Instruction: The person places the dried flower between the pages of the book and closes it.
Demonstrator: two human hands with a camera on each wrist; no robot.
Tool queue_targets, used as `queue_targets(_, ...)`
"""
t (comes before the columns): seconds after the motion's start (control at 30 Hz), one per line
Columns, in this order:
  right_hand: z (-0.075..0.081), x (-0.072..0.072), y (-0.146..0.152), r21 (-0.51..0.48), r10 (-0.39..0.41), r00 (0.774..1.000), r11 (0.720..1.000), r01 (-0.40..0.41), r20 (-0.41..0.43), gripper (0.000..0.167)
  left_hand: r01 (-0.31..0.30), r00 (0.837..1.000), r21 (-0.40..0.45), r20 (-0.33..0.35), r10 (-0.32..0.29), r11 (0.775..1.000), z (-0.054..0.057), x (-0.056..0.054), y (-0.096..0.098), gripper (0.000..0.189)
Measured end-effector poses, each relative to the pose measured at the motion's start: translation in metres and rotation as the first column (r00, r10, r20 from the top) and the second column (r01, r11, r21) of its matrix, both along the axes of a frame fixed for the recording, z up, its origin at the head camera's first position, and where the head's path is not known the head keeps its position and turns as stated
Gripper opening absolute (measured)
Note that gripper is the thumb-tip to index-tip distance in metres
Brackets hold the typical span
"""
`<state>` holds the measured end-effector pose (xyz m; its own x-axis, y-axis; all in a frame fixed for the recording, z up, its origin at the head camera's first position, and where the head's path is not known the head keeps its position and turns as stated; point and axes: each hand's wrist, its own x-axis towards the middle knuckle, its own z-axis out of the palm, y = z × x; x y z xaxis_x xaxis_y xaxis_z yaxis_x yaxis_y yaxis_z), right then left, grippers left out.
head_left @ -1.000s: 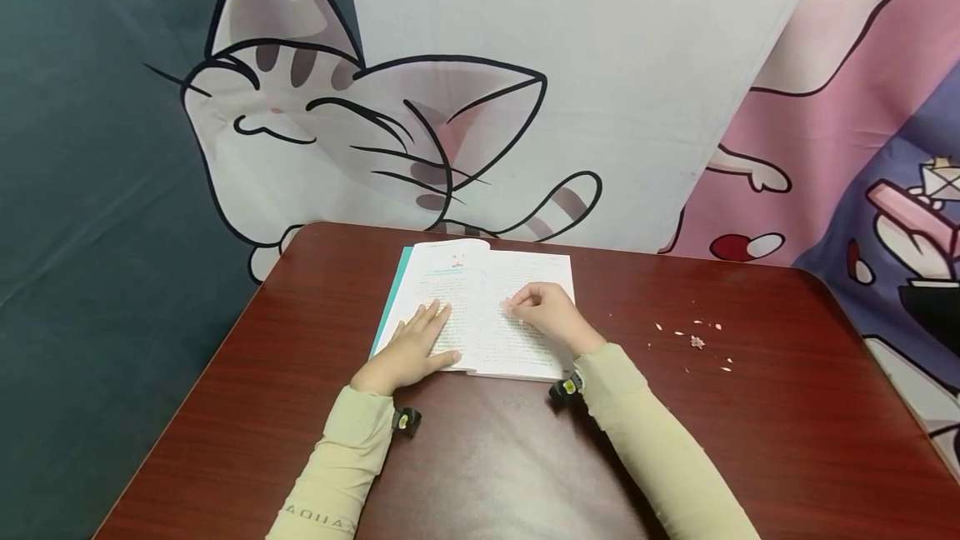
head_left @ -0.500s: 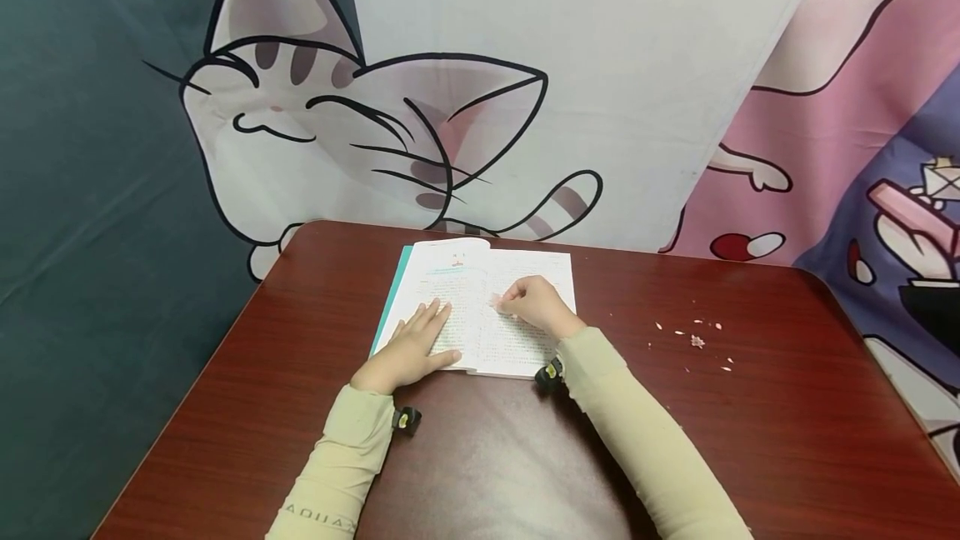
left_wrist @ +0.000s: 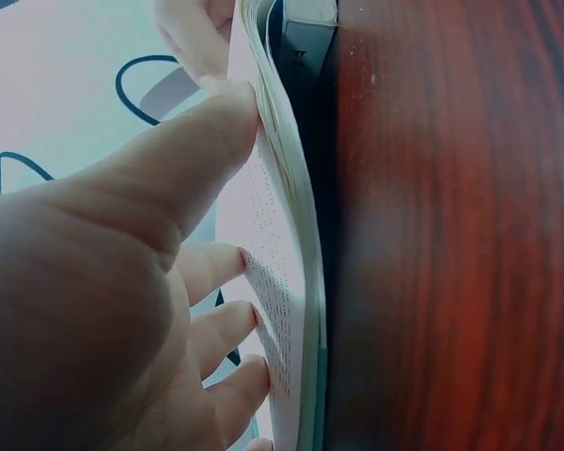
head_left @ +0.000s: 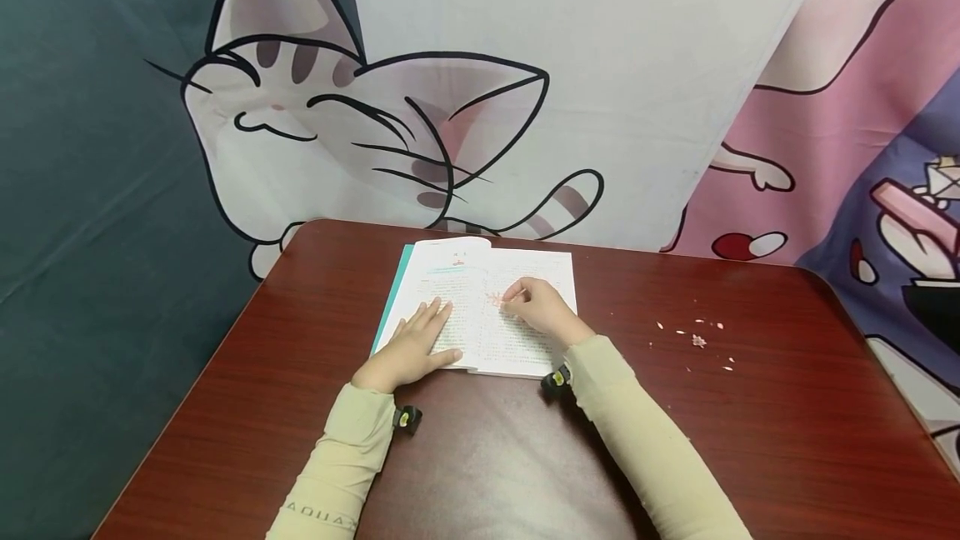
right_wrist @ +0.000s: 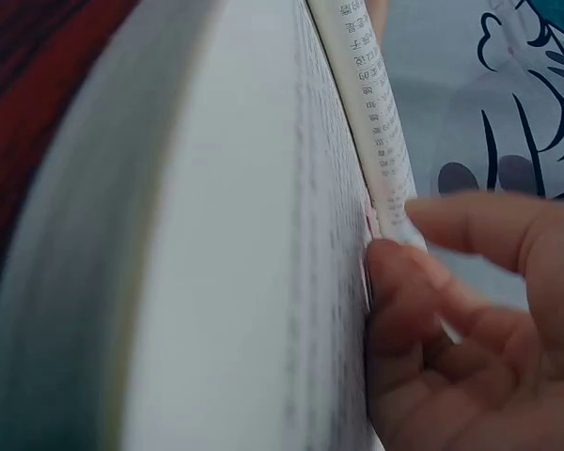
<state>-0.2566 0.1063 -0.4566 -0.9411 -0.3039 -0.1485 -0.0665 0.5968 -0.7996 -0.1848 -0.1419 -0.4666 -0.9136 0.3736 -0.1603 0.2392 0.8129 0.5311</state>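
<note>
An open book [head_left: 525,269] with a teal cover edge lies on the table. My left hand [head_left: 405,354] rests on the left page, fingers spread; in the left wrist view the thumb [left_wrist: 216,132] lies near the page edge. A small pink, flower-like piece [head_left: 493,299] with fine spread parts lies on the right page near the fold. Right beside it, my right hand [head_left: 542,307] touches the page with bent fingers. In the right wrist view, thumb and forefinger are apart, and a sliver of the pink piece [right_wrist: 373,224] shows by the fingertips.
Several small pale petal-like bits [head_left: 720,326] and a little pale pink flower [head_left: 698,341] lie scattered on the dark red table [head_left: 780,440], right of the book. Behind the table hangs a cartoon cat cloth [head_left: 637,107].
My right hand has moved left and up to the fold, then back slightly right. The pink piece, earlier at its fingertips, now lies spread on the page. The left hand stays put.
</note>
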Motion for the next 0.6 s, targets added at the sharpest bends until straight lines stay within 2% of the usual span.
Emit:
queue_targets(0.1,0.002,0.003,0.007,-0.024,0.074,0.997,0.997,-0.074,-0.009,0.013,-0.002,1.0,0.002,0.001,0.002,1.0,0.0,0.0,0.0,0.08)
queue_targets(0.27,0.004,0.013,0.022,0.002,0.172,0.98,0.985,-0.173,-0.098,0.01,-0.001,1.0,0.002,0.006,0.001,1.0,0.0,0.001,0.0,0.08)
queue_targets(0.43,0.004,0.028,0.038,0.094,0.292,0.935,0.956,-0.278,-0.201,0.011,-0.005,1.0,0.003,0.011,0.005,1.0,0.0,0.001,0.0,0.08)
queue_targets(0.6,0.007,0.044,0.051,0.177,0.378,0.888,0.923,-0.341,-0.262,0.013,-0.004,1.0,0.013,0.008,0.004,1.0,0.001,0.001,0.001,0.08)
